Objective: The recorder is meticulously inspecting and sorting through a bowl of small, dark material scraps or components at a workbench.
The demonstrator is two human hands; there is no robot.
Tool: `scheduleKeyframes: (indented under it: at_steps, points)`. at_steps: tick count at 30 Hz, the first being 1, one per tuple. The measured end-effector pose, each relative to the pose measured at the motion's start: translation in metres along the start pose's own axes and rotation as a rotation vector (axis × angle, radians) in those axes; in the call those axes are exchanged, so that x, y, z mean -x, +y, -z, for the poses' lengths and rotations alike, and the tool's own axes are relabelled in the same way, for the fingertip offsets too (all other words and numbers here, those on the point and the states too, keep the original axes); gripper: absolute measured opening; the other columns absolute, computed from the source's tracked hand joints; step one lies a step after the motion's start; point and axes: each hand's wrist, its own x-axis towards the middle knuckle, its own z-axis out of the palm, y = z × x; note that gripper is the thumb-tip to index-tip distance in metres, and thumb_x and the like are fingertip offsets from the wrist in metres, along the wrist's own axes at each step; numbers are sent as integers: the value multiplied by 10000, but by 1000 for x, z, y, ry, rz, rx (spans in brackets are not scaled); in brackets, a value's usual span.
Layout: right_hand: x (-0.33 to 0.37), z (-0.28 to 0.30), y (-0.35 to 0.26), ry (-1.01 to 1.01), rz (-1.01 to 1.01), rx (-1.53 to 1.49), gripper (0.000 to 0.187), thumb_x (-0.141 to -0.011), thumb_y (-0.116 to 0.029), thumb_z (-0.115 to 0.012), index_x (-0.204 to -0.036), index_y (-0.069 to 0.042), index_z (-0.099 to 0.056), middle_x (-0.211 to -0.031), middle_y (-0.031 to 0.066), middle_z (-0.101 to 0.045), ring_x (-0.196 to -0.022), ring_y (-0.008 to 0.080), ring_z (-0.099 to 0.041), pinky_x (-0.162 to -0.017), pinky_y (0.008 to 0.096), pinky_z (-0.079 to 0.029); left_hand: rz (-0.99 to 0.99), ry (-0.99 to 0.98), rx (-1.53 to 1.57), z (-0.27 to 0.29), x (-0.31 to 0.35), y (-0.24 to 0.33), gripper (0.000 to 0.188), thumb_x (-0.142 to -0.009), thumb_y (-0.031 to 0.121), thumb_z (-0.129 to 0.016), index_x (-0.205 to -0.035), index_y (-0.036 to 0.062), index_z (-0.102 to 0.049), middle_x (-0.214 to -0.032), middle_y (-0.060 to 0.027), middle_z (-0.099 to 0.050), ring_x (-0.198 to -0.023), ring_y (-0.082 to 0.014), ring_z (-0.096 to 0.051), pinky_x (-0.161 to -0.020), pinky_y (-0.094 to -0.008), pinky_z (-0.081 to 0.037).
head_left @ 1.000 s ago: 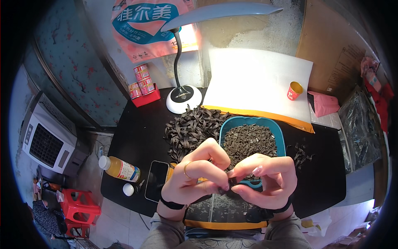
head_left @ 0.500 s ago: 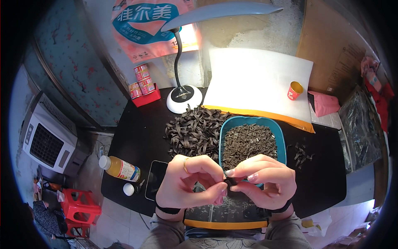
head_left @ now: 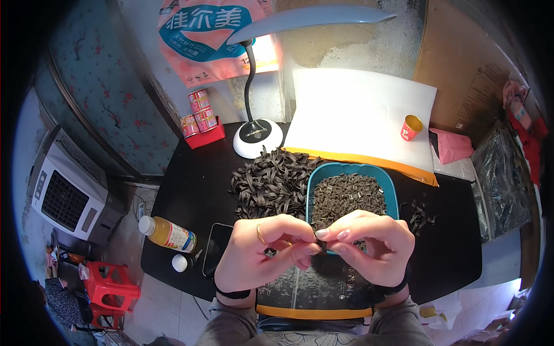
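A black surface stood against a stained wall, with a lamp toward its far side. A heap of dark strips lay beside a teal basin full of short dark bits. At the basin's near side, the left hand and right hand nearly met, the thumb and forefinger of each closed on one small black piece between them. Leftward were a phone, partly covered by the left hand, and a capped bottle lying tilted in view.
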Motion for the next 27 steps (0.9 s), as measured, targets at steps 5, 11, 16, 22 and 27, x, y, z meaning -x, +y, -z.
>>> scheduleKeyframes:
  at_steps: [5, 11, 16, 22, 27]
  points:
    - [1, -1, 2, 29, -104, -62, 259, -728, 116, -647, -962, 13, -602, -932, 146, -666, -862, 206, -661, -736, 274, -531, 5, -9, -71, 2, -2, 2, 100, -803, -59, -623, -894, -36, -589, -760, -69, -624, -667, -97, -625, -565, -214, -532]
    - [1, -3, 1, 48, -149, 4, 288, -708, 136, -624, -960, 3, -586, -975, 144, -633, -866, 166, -636, -721, 252, -523, 56, -2, -222, 2, -3, 1, 109, -793, -25, -652, -883, -20, -591, -750, -66, -629, -657, -98, -631, -563, -218, -525]
    - [1, -2, 3, 48, -128, -32, 311, -685, 163, -609, -947, -4, -578, -999, 120, -574, -839, 125, -582, -656, 214, -479, -91, -1, -339, 2, -5, -5, 151, -762, 29, -699, -876, 7, -603, -744, -70, -637, -654, -120, -645, -576, -230, -530]
    - [1, 1, 2, 26, -134, -98, 325, -679, 182, -595, -942, -6, -570, -1001, 103, -525, -847, 112, -542, -670, 218, -454, -168, -46, -333, 3, -7, -5, 240, -712, -71, -709, -925, -12, -617, -828, -96, -640, -733, -134, -648, -594, -227, -556]
    - [1, 4, 1, -14, -158, -181, 308, -694, 174, -600, -943, -4, -564, -1003, 95, -497, -854, 113, -536, -682, 223, -456, -372, -20, -447, -2, -12, -3, 313, -613, -12, -781, -905, 42, -682, -827, -70, -648, -706, -139, -649, -571, -230, -545]
